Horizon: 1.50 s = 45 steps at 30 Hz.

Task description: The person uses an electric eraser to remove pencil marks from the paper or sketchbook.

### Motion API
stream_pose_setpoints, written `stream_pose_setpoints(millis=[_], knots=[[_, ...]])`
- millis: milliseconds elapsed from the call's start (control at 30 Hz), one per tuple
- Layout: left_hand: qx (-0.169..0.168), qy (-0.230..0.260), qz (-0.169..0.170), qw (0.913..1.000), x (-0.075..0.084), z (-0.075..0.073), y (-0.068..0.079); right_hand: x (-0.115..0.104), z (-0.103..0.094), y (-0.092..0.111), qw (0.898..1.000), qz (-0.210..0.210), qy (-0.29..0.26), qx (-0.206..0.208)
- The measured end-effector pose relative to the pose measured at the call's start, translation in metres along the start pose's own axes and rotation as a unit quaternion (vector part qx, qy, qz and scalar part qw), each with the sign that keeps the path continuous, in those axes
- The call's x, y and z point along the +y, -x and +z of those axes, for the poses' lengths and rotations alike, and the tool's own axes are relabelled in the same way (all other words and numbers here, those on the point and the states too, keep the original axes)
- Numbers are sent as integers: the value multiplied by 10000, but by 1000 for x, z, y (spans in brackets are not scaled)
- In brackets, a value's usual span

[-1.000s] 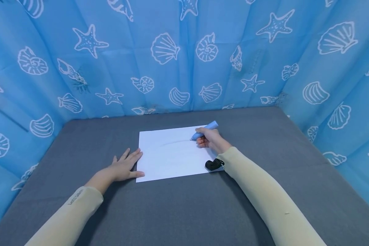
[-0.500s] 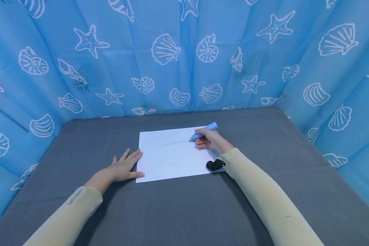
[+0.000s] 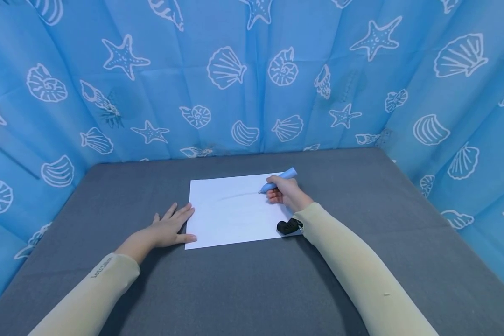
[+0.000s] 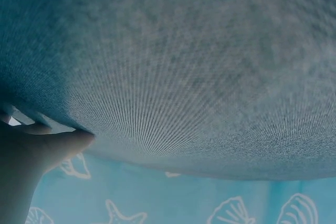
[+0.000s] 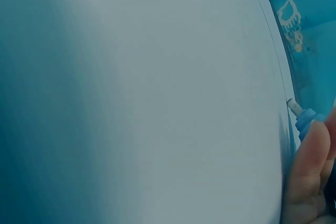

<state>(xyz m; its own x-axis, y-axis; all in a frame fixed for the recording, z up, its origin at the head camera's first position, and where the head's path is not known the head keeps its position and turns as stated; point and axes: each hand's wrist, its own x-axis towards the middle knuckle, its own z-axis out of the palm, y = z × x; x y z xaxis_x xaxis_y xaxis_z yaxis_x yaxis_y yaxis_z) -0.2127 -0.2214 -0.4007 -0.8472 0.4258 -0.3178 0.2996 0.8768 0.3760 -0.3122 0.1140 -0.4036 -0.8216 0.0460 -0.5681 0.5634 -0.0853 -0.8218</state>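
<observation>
Left hand (image 3: 168, 229): mine, between eight and nine o'clock of the white sheet (image 3: 231, 221); fingers spread, grasping nothing, tips on its left margin. Should they lift, the sheet could swivel under the blue pen (image 3: 289, 173).
Dark wrist unit (image 3: 289, 227): at four o'clock, under my right sleeve, over the sheet's lower edge; rubbing there, it might drag that corner.
Sheet: flat on the grey worktop (image 3: 243, 289); my fingers rest only on its left margin, so a hard sideways stroke may pull it askew.
Right hand (image 3: 286, 192): mine, at two o'clock; fingers grasping the pen, tip toward seven to eight o'clock. A slack pinch would probably let the barrel roll and the stroke wobble.
Line (image 3: 241, 194): faint, from ten o'clock to the pen; my palm could smear it if the mark is wet.
Left-wrist view: one finger side-on above the cloth; no pen, and contact with the sheet cannot be judged.
Right-wrist view: pale pen tip (image 5: 294, 107) at three o'clock, apparently meeting the line's end, a junction tiny from the head.
Head view: alone gathers both hands, pen and sheet before the shell-patterned curtain (image 3: 252, 102) at twelve o'clock.
</observation>
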Motion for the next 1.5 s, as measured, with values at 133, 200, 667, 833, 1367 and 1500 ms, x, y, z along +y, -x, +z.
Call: stream_pose_setpoints(millis=[133, 200, 667, 833, 1367, 1500], knots=[[6, 7, 0, 10000, -1, 0, 0, 0, 0, -1, 10000, 21, -5, 5], [17, 9, 24, 10000, -2, 1, 0, 0, 1, -1, 10000, 18, -19, 6], [29, -99, 17, 9999, -11, 7, -6, 1, 3, 0, 10000, -8, 33, 39], [22, -116, -30, 9999, -14, 9, -8, 0, 4, 1, 9999, 20, 14, 115], [-27, -26, -13, 10000, -11, 7, -6, -1, 2, 3, 9999, 17, -39, 141], [-19, -19, 0, 10000, -11, 7, -6, -1, 1, 3, 10000, 37, 41, 40]])
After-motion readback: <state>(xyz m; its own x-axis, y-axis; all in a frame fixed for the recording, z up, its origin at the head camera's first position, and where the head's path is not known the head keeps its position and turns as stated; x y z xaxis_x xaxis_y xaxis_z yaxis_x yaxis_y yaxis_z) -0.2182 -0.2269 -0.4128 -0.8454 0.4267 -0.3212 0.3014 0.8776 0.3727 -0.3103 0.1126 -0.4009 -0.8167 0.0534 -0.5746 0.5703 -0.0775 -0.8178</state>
